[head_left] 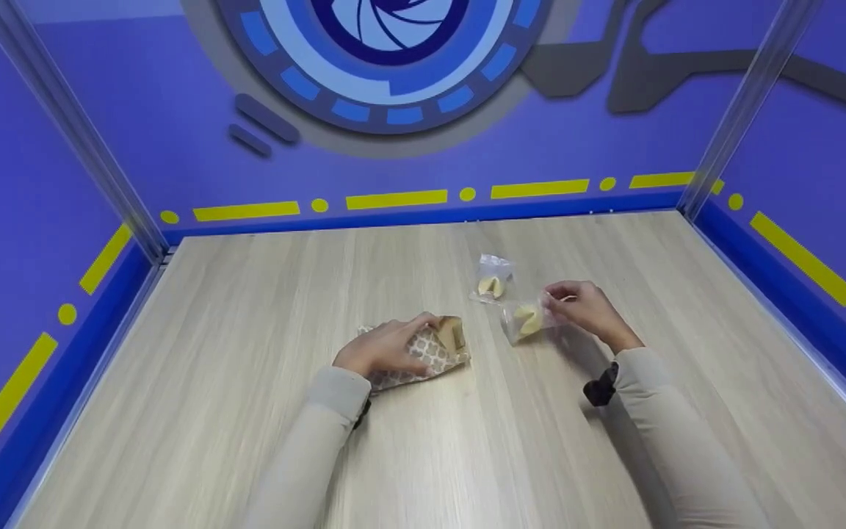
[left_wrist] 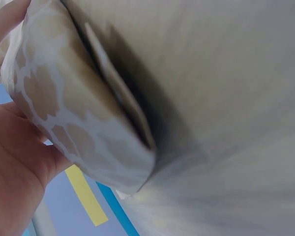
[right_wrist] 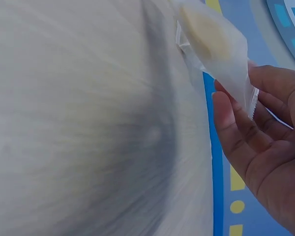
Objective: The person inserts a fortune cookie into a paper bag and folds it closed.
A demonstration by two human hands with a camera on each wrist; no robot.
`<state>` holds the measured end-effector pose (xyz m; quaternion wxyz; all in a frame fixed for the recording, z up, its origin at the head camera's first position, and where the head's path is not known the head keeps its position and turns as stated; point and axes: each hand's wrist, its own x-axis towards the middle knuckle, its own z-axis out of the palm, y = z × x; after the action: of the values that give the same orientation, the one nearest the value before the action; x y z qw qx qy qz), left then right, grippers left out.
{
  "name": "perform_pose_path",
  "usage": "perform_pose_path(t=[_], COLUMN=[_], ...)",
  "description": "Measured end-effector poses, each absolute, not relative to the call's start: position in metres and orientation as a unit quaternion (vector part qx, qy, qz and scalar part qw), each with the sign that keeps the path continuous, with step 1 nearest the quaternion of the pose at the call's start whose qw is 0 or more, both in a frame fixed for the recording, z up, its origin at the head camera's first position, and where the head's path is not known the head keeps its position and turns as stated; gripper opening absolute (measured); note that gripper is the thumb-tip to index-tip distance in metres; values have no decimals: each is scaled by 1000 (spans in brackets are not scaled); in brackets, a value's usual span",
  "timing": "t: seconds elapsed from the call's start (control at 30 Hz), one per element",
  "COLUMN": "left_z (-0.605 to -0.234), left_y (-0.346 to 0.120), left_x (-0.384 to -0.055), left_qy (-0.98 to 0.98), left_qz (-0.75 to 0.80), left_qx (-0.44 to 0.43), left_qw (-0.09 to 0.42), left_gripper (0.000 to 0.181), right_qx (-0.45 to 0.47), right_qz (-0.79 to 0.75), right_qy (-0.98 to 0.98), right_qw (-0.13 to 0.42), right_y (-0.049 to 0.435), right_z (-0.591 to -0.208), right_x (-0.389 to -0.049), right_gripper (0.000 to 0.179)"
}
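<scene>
My left hand [head_left: 386, 347] grips a patterned paper bag [head_left: 430, 351] with a tan and white lattice print, lying on its side. The bag's brown mouth faces right, toward the other hand. Between thumb and fingers, my right hand [head_left: 586, 310] pinches the end of a clear wrapper holding a fortune cookie [head_left: 528, 319]. In the right wrist view that wrapped fortune cookie [right_wrist: 206, 37] hangs from the fingertips. A second wrapped fortune cookie [head_left: 491, 286] lies on the table just behind it. The left wrist view shows the bag [left_wrist: 73, 98] close up; what is inside is hidden.
A light wood-grain table [head_left: 247, 308] lies under everything. Blue-purple panels [head_left: 173, 139] with yellow marks stand along its back and both sides, joined by metal corner posts [head_left: 731, 117]. Each wrist carries a dark strapped device [head_left: 601, 386].
</scene>
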<state>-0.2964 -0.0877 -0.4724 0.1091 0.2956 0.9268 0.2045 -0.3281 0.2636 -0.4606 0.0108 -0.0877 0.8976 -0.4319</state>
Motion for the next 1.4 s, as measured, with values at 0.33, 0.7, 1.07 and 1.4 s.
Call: perform_pose_path(t=[0.33,0.7,1.07,1.4], left_z=[-472,-472,-474,-473], left_y=[-86,-87,-87,-87], left_x=[-296,-298,-298,-297], left_qy=[927,931,929,927], left_qz=[203,196,203,202], left_qx=[294,285,288,294], left_qw=[111,115,115,113], left_gripper=[70,73,72,71], right_qx=[-61,-26,-33,-41], right_qz=[-468,-519,-544,-527], right_qy=[882,853,836,846], right_qw=[5,41,58,70], right_y=[256,242,227,211], right_z=[-458,-453,-450,-450], right_x=[-328,-331,-330,-328], right_gripper=[34,31,27,28])
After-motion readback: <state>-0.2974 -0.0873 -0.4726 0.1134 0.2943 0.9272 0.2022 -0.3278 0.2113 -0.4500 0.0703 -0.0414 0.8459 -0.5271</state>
